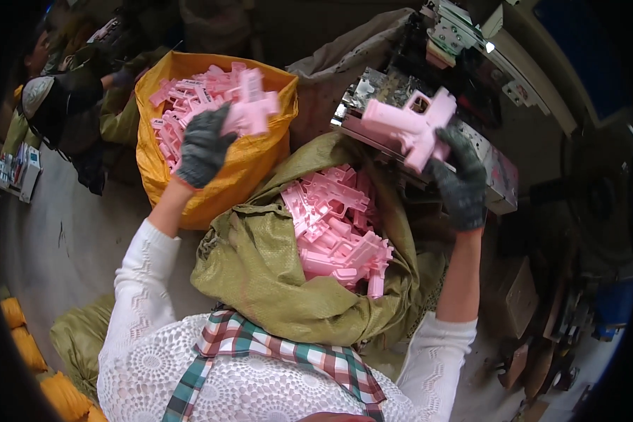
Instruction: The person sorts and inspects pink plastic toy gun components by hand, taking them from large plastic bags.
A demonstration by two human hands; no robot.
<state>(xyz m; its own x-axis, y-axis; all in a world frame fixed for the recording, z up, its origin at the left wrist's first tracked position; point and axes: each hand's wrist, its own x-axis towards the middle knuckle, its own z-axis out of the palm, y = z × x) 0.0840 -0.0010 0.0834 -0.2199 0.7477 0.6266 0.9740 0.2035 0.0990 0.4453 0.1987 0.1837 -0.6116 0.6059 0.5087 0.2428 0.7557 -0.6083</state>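
Pink plastic part (250, 105) is pinched in the gloved left hand (202, 146) right over the yellow sack (260, 169), while the right hand (463, 184) clamps another pink part (409, 125) against the metal machine block (496, 176), long axis tilted up-right.

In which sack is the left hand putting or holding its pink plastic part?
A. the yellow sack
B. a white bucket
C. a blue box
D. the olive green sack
A: the gloved left hand holds a pink plastic part over the open yellow sack, which is full of similar pink parts.
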